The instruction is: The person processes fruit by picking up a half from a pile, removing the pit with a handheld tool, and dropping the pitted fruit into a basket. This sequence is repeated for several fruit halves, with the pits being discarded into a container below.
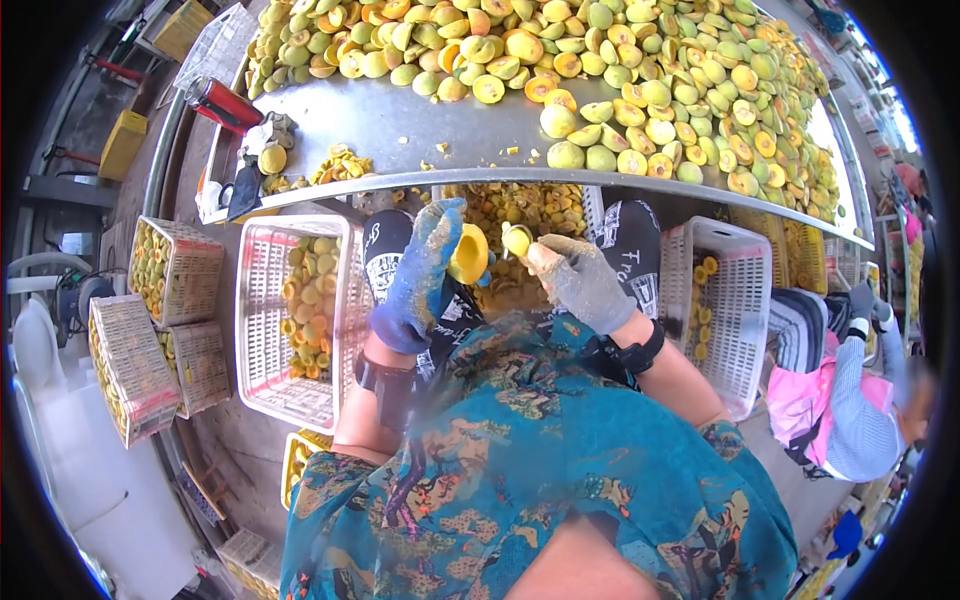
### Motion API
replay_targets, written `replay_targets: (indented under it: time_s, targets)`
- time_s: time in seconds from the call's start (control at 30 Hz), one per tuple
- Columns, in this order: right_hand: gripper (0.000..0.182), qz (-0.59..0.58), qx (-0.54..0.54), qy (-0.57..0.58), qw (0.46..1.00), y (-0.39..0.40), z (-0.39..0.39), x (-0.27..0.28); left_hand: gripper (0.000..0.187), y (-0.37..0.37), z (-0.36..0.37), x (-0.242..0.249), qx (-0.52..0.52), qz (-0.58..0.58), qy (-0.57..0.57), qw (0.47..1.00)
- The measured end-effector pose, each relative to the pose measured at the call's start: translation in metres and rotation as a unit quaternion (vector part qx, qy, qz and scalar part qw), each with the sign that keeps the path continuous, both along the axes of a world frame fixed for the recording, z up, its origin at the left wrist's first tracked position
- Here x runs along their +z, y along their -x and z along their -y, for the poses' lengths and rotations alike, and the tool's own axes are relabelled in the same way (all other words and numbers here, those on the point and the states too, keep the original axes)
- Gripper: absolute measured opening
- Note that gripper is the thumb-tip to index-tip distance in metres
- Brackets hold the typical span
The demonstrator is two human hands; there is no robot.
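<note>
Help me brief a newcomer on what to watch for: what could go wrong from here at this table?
The fruit half could slip, as the left hand holds it in a glove smeared with residue.

Cut fruit lies close to the front rim of the metal table; a nudge might send pieces over.

The red flask sits tilted at the table's left side, so a knock could perhaps tip it off.

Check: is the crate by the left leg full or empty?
Partly full: fruit halves lie low in the white crate, bare wall showing above.
</note>
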State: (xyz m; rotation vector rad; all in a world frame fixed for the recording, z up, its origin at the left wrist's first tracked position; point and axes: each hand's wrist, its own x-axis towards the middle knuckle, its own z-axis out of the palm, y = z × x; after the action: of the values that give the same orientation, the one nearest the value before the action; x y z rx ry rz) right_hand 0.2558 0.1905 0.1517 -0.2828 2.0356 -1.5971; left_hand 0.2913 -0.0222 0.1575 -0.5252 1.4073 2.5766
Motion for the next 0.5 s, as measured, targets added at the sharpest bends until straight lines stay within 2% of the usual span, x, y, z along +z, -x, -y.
replay_targets:
  time_s: [0.07, 0.1, 0.13, 0.27, 0.3, 0.33, 0.37, 0.4, 0.43, 0.47, 0.5]
  targets:
    - [0.039, 0.101, -0.02, 0.108, 0.989, -0.001, 0.0, -0.001, 0.042, 0.001, 0.001, -0.007, -0.004, 0.001, 0.009, 1.0]
    - [0.04, 0.128, -0.011, 0.103, 0.986, -0.001, -0.001, 0.0, 0.042, 0.002, 0.002, -0.015, -0.034, -0.081, 0.16, 0.983]
    - [0.04, 0.128, -0.012, 0.102, 0.986, -0.002, 0.0, 0.0, 0.042, 0.002, 0.003, -0.021, -0.064, -0.161, 0.305, 0.936]
    - [0.041, 0.125, -0.009, 0.062, 0.99, -0.001, 0.001, 0.001, 0.042, 0.0, 0.004, -0.024, -0.052, -0.126, 0.253, 0.958]
    - [0.042, 0.137, -0.01, 0.067, 0.988, -0.001, 0.001, 0.001, 0.04, -0.001, 0.004, -0.026, -0.051, -0.214, 0.396, 0.892]
    - [0.042, 0.138, -0.01, 0.066, 0.988, -0.001, 0.001, 0.0, 0.037, -0.002, 0.005, -0.028, -0.047, -0.295, 0.527, 0.796]
    - [0.042, 0.114, -0.008, 0.075, 0.991, -0.001, 0.001, -0.002, 0.037, -0.002, 0.005, -0.029, -0.047, -0.295, 0.526, 0.796]
    - [0.042, 0.09, -0.006, 0.084, 0.992, -0.001, 0.001, -0.003, 0.037, -0.001, 0.004, -0.03, -0.035, -0.167, 0.32, 0.932]
    - [0.042, 0.09, -0.006, 0.083, 0.992, -0.002, 0.002, -0.002, 0.037, -0.001, 0.004, -0.033, -0.021, -0.026, 0.089, 0.996]
    - [0.04, -0.048, -0.012, 0.016, 0.999, -0.004, 0.005, 0.001, 0.037, -0.001, 0.005, -0.041, -0.021, -0.026, 0.088, 0.996]
    - [0.038, -0.184, -0.017, -0.052, 0.981, -0.006, 0.008, 0.004, 0.039, -0.001, 0.005, -0.045, -0.028, -0.081, 0.198, 0.976]
